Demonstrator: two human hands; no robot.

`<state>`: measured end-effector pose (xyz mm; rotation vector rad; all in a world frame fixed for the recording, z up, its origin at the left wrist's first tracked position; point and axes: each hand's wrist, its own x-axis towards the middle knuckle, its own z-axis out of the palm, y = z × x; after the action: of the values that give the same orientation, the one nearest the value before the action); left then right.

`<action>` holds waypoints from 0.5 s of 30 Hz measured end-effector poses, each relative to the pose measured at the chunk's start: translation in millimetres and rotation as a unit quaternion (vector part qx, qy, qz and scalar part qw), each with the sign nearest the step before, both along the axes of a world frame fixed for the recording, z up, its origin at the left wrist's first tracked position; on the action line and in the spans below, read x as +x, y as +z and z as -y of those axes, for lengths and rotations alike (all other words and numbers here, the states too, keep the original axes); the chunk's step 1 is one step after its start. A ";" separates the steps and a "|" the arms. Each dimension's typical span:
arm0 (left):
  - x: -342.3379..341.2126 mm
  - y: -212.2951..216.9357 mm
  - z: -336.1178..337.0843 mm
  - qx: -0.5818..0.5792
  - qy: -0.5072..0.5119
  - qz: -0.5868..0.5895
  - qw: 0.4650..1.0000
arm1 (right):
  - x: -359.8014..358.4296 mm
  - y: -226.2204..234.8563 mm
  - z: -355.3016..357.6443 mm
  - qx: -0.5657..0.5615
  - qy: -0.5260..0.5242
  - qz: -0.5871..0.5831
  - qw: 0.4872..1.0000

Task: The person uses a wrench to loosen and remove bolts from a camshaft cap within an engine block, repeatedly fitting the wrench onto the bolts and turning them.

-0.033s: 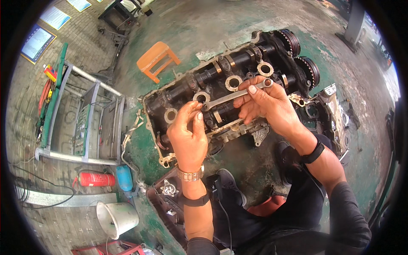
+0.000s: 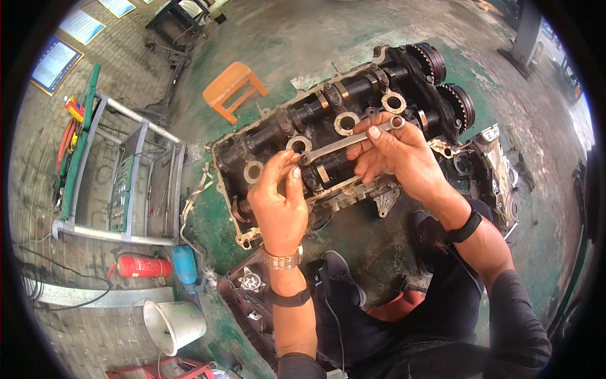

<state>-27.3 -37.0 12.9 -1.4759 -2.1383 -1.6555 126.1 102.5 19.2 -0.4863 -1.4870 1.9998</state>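
Observation:
A silver combination wrench (image 2: 338, 146) is held slantwise above the engine's cylinder head (image 2: 265, 136), whose camshafts and round, pale-rimmed openings show. My right hand (image 2: 398, 155) closes on the wrench near its ring end, thumb along the shank and the lower fingers curled beneath. At the open-jaw end, the curled fingertips of my left hand (image 2: 279, 189) meet the tool. A dark spot sits between those fingertips and the jaw; I cannot tell whether it is a separate small part. Two toothed cam sprockets (image 2: 457, 107) stand at the head's far right.
Left of the engine stand a metal tool cart (image 2: 120, 237), a red fire extinguisher (image 2: 144, 266), a blue cylinder (image 2: 185, 264) and a white bucket (image 2: 180, 322). An orange stool (image 2: 232, 85) is behind it. A brown tray (image 2: 237, 309) with metal parts lies near my left forearm.

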 end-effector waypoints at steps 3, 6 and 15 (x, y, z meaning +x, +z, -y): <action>-0.7 0.0 0.9 0.002 -0.001 0.009 1.000 | 0.0 -0.8 -2.1 0.005 0.001 0.009 1.000; -1.3 -1.4 0.9 -0.003 -0.001 0.007 1.000 | 0.8 -8.0 -4.0 0.020 -0.019 0.009 1.000; -2.3 -2.5 1.2 0.002 -0.003 -0.008 1.000 | -6.7 -9.5 6.5 0.056 -0.116 -0.007 0.992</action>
<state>-29.7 -38.3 10.4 -1.4893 -2.1231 -1.6447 119.5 96.0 9.7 -0.5686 -1.4541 1.7276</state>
